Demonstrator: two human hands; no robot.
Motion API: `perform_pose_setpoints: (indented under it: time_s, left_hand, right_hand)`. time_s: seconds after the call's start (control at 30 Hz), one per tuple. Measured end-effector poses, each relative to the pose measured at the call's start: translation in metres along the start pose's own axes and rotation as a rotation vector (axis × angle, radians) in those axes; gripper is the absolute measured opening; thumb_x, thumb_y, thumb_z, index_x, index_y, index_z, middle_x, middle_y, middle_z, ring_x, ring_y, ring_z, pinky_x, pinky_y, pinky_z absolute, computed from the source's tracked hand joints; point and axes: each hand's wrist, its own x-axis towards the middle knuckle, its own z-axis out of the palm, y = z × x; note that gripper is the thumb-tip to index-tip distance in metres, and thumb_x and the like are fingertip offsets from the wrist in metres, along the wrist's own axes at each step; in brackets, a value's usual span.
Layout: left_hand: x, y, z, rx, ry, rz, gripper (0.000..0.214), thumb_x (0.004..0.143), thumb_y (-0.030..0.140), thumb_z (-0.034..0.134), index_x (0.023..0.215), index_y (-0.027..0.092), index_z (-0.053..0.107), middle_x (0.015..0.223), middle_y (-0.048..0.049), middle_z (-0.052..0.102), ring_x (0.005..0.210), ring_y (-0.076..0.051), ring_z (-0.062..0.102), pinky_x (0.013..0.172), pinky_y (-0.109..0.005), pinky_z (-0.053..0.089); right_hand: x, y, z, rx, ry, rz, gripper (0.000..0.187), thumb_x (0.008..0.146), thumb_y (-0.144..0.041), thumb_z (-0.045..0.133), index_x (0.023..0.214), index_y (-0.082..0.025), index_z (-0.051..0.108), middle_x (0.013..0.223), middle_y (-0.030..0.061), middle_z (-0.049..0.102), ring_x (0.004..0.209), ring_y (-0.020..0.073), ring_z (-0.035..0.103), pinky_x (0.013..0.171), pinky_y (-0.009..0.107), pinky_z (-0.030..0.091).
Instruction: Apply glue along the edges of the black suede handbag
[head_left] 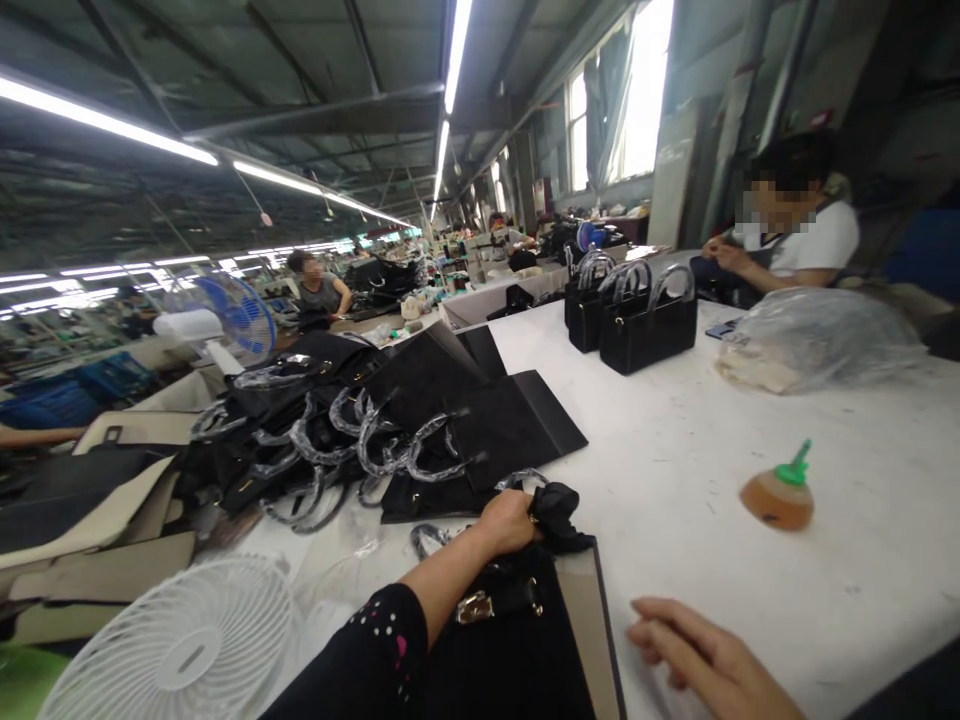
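Note:
In front of me lies a black handbag [517, 640] with a gold clasp and gold rings, its light-coloured inner side showing along the right edge. My left hand [508, 522] is closed on bunched black fabric [559, 515] at the top of this bag. Its fingertips are partly hidden behind the cloth. My right hand [705, 645] hovers near or rests on the white tabletop, just right of the bag, fingers stretched out and holding nothing. Farther right stands a squeeze bottle [777, 495] of amber liquid with a green nozzle.
A heap of black bags with plastic-wrapped handles [375, 430] covers the table's left side. Finished-looking bags [649, 325] stand at the back. A plastic sack [821, 340] lies near a seated co-worker [802, 220]. A white fan [187, 650] sits front left, cut panels [90, 530] beyond it.

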Motion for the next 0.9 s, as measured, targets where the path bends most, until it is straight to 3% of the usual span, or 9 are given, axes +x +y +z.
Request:
perform_pose_setpoints:
  time_s: [0.17,0.3,0.4,0.53,0.63,0.8,0.9]
  left_hand:
    - [0.012,-0.015,-0.001,-0.213,-0.062,0.026,0.021,0.059,0.018,0.080,0.080,0.017,0.076,0.086,0.0003,0.073,0.092,-0.022,0.068,0.079,-0.025,0.053]
    - [0.019,-0.020,-0.006,-0.339,-0.116,0.051,0.022,0.052,0.023,0.080,0.072,0.016,0.071,0.077,0.0012,0.068,0.079,-0.020,0.062,0.069,-0.026,0.049]
    - [0.022,-0.021,-0.008,-0.404,-0.163,0.077,0.019,0.051,0.024,0.075,0.065,0.015,0.065,0.069,0.0017,0.061,0.071,-0.018,0.056,0.063,-0.027,0.044]
    - [0.024,-0.022,-0.006,-0.438,-0.197,0.099,0.016,0.051,0.021,0.070,0.060,0.016,0.058,0.062,0.0022,0.054,0.063,-0.015,0.048,0.060,-0.027,0.038]
    - [0.024,-0.024,-0.005,-0.446,-0.199,0.094,0.016,0.050,0.021,0.069,0.058,0.016,0.057,0.061,0.0024,0.052,0.061,-0.014,0.046,0.059,-0.028,0.035]
    - [0.024,-0.022,-0.004,-0.464,-0.191,0.082,0.018,0.049,0.019,0.071,0.060,0.016,0.057,0.066,0.0022,0.057,0.067,-0.016,0.051,0.063,-0.028,0.039]
    - [0.022,-0.019,-0.006,-0.471,-0.187,0.077,0.019,0.049,0.018,0.072,0.059,0.016,0.056,0.065,0.0029,0.057,0.066,-0.015,0.051,0.065,-0.028,0.042]
  right_hand:
    - [0.017,0.008,-0.099,0.053,0.659,-0.022,0.074,0.070,-0.073,0.066,0.122,-0.019,0.059,0.121,0.0133,0.071,0.113,0.0321,0.065,0.085,0.037,0.058]
    - [0.037,0.024,-0.147,-0.013,0.876,-0.056,0.088,0.063,-0.071,0.063,0.129,-0.015,0.048,0.134,0.0213,0.059,0.127,0.0364,0.056,0.107,0.047,0.048]
    - [0.056,0.031,-0.175,-0.127,0.969,-0.061,0.089,0.066,-0.063,0.070,0.133,-0.011,0.046,0.142,0.0252,0.050,0.131,0.0385,0.050,0.112,0.053,0.042]
    - [0.078,0.038,-0.199,-0.266,0.994,-0.065,0.063,0.078,-0.043,0.078,0.128,-0.013,0.054,0.138,0.0179,0.053,0.128,0.0360,0.051,0.107,0.056,0.043]
    - [0.089,0.045,-0.201,-0.324,0.931,-0.063,0.052,0.082,-0.036,0.080,0.124,-0.014,0.058,0.122,0.0117,0.063,0.116,0.0315,0.059,0.105,0.054,0.045]
    - [0.097,0.052,-0.195,-0.351,0.929,-0.034,0.067,0.082,-0.044,0.079,0.135,-0.015,0.050,0.116,0.0111,0.066,0.103,0.0289,0.065,0.096,0.050,0.050]
    - [0.087,0.047,-0.194,-0.345,0.965,-0.037,0.072,0.073,-0.057,0.078,0.127,-0.017,0.054,0.109,0.0095,0.069,0.096,0.0298,0.067,0.089,0.045,0.054]
